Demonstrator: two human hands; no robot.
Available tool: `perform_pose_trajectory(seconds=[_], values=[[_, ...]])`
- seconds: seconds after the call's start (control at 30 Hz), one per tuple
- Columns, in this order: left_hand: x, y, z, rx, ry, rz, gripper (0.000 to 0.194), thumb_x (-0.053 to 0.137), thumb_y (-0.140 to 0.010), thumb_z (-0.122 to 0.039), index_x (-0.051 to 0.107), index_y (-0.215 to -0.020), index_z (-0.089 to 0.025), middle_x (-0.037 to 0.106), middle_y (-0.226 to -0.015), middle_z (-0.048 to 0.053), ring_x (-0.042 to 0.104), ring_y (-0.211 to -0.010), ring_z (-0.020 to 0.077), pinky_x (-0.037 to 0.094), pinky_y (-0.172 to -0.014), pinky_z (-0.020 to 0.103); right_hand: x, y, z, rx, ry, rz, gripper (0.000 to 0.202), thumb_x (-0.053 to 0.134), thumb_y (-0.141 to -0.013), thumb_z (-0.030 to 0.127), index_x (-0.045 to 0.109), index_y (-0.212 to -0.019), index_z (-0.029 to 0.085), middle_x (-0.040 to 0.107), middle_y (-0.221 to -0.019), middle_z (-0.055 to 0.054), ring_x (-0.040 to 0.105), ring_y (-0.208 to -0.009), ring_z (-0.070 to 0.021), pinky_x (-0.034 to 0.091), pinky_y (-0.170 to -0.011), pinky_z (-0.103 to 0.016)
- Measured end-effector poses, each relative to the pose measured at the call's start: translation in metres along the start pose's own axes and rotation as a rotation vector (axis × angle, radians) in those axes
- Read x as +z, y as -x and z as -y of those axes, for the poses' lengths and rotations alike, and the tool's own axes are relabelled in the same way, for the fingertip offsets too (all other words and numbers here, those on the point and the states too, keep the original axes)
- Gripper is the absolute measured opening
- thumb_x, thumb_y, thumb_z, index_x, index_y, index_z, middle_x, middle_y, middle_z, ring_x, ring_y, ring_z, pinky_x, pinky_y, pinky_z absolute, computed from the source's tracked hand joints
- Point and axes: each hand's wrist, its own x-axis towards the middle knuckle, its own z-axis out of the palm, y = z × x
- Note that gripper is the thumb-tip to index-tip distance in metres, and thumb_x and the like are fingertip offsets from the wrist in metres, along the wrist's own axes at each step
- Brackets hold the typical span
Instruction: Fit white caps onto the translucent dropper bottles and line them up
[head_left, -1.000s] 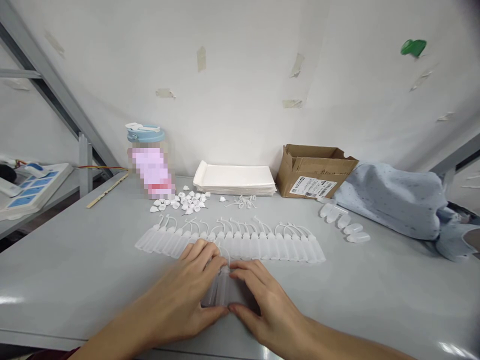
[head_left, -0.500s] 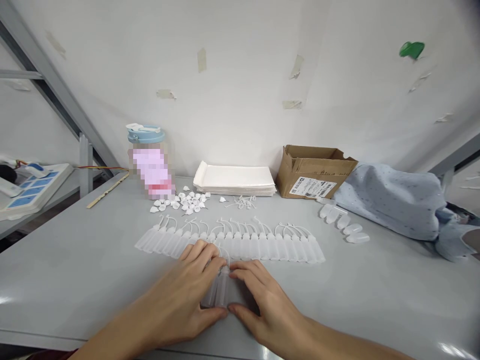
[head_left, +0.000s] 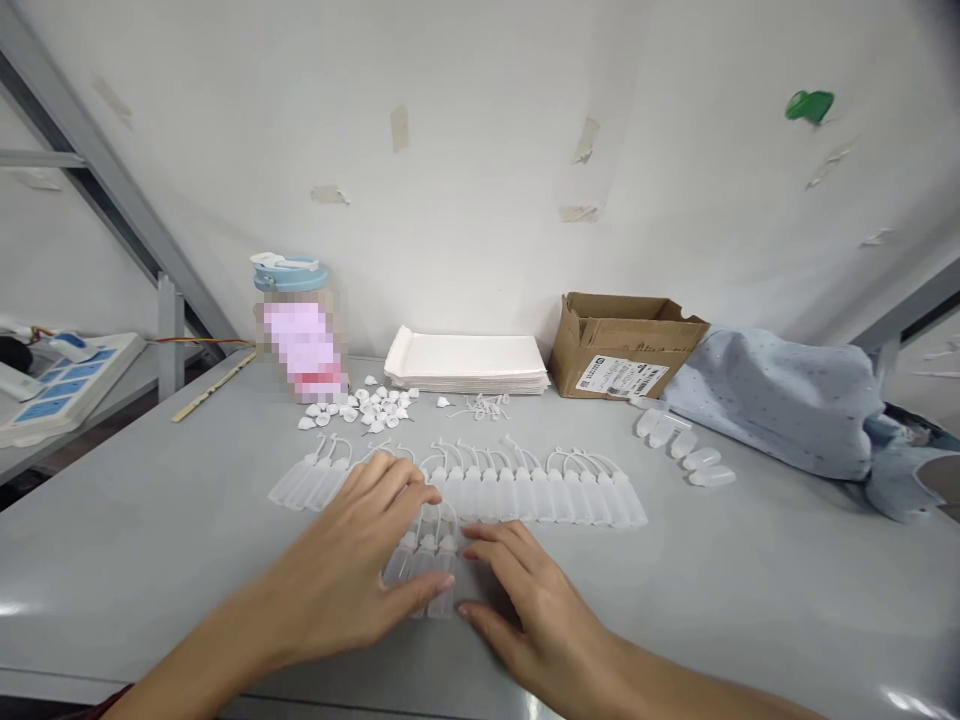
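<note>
1. Compared with a second ago, the left hand (head_left: 352, 575) has slid up and left off the small bunch of squeeze bottles (head_left: 424, 565), so three of them now show where one did; looks like they're being lined up under the long row of bottles (head_left: 480, 490).
2. Head view: bunch lies flat on the tabletop (head_left: 150, 560), between both hands. Left fingers (head_left: 397, 490) spread flat, touching the row and the bunch; right hand (head_left: 532, 600) flat, fingertips just beside it. Neither hand is holding anything.

bare table (head_left: 150, 560) left and right, row of bottles (head_left: 525, 492) blocking ahead, box (head_left: 626, 345) behind
</note>
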Motion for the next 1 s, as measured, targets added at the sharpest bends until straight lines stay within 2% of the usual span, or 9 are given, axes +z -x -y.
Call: perform_pose_trajectory(seconds=[0.17,0.3,0.4,0.5,0.63,0.7,0.77,0.87,1.0], values=[[-0.009,-0.031,0.018,-0.025,-0.05,-0.069,0.026,0.048,-0.09,-0.042,0.055,-0.1,-0.02,0.056,-0.098,0.005,0.044,-0.094,0.0237,0.04,-0.082,0.04,-0.004,0.003,0.005,-0.092,0.079,-0.097,0.017,0.057,-0.088,0.024,0.058,-0.101,0.014,0.065,-0.105,-0.015,0.058,-0.094,-0.025,0.055,-0.077,-0.038],[-0.005,-0.066,0.048,-0.094,-0.136,-0.062,0.025,0.041,-0.09,-0.034,0.06,-0.093,-0.018,0.058,-0.09,0.007,0.047,-0.092,0.0253,0.042,-0.079,0.04,-0.016,0.001,0.004,-0.212,0.098,-0.178,0.011,0.049,-0.091,0.019,0.059,-0.091,0.015,0.066,-0.077,-0.009,0.057,-0.069,-0.0192,0.051,-0.06,-0.031],[0.003,-0.09,0.069,-0.105,-0.178,-0.062,0.027,0.04,-0.087,-0.027,0.064,-0.089,-0.016,0.06,-0.085,0.01,0.048,-0.09,0.0279,0.042,-0.078,0.041,-0.035,-0.007,-0.009,-0.243,0.17,-0.363,0.015,0.048,-0.09,0.014,0.059,-0.08,0.017,0.061,-0.064,-0.005,0.053,-0.058,-0.0157,0.044,-0.053,-0.027],[0.009,-0.108,0.08,-0.097,-0.201,-0.067,0.027,0.042,-0.085,-0.025,0.067,-0.089,-0.016,0.061,-0.084,0.011,0.049,-0.089,0.0288,0.041,-0.078,0.042,-0.062,-0.017,-0.031,-0.119,0.302,-0.584,0.022,0.05,-0.089,0.017,0.056,-0.068,0.018,0.056,-0.056,-0.001,0.049,-0.052,-0.013,0.039,-0.05,-0.025],[0.014,-0.123,0.078,-0.06,-0.197,-0.052,0.026,0.045,-0.083,-0.026,0.069,-0.085,-0.017,0.062,-0.08,0.011,0.05,-0.089,0.0293,0.042,-0.075,0.039,-0.102,-0.027,-0.067,0.12,0.43,-0.735,0.027,0.05,-0.089,0.028,0.058,-0.065,0.019,0.06,-0.059,-0.001,0.049,-0.052,-0.0134,0.04,-0.052,-0.025],[0.015,-0.129,0.072,-0.04,-0.185,-0.041,0.026,0.046,-0.083,-0.027,0.07,-0.083,-0.017,0.063,-0.08,0.011,0.05,-0.09,0.0298,0.042,-0.074,0.039,-0.117,-0.028,-0.085,0.28,0.525,-0.7,0.024,0.049,-0.089,0.031,0.06,-0.072,0.018,0.065,-0.069,-0.004,0.053,-0.059,-0.0163,0.043,-0.057,-0.028],[0.017,-0.135,0.066,-0.024,-0.17,-0.03,0.026,0.047,-0.082,-0.029,0.07,-0.082,-0.017,0.063,-0.079,0.011,0.05,-0.091,0.0302,0.042,-0.073,0.038,-0.128,-0.027,-0.1,0.429,0.676,-0.54,0.021,0.046,-0.089,0.029,0.062,-0.083,0.016,0.068,-0.084,-0.008,0.058,-0.081,-0.0224,0.045,-0.068,-0.031],[0.021,-0.143,0.057,-0.016,-0.147,-0.014,0.024,0.049,-0.081,-0.03,0.069,-0.074,-0.017,0.065,-0.073,0.01,0.052,-0.089,0.0305,0.042,-0.069,0.036,-0.136,-0.024,-0.117,0.494,0.744,-0.407,0.019,0.05,-0.085,0.025,0.063,-0.093,0.014,0.067,-0.097,-0.012,0.054,-0.098,-0.0297,0.044,-0.078,-0.037],[0.025,-0.15,0.052,-0.026,-0.122,-0.009,0.022,0.05,-0.077,-0.023,0.065,-0.062,-0.018,0.064,-0.064,0.009,0.054,-0.085,0.0295,0.042,-0.065,0.034,-0.14,-0.022,-0.129,0.563,0.798,-0.291,0.022,0.051,-0.084,0.019,0.064,-0.099,0.01,0.066,-0.101,-0.015,0.054,-0.097,-0.0316,0.042,-0.08,-0.039]])
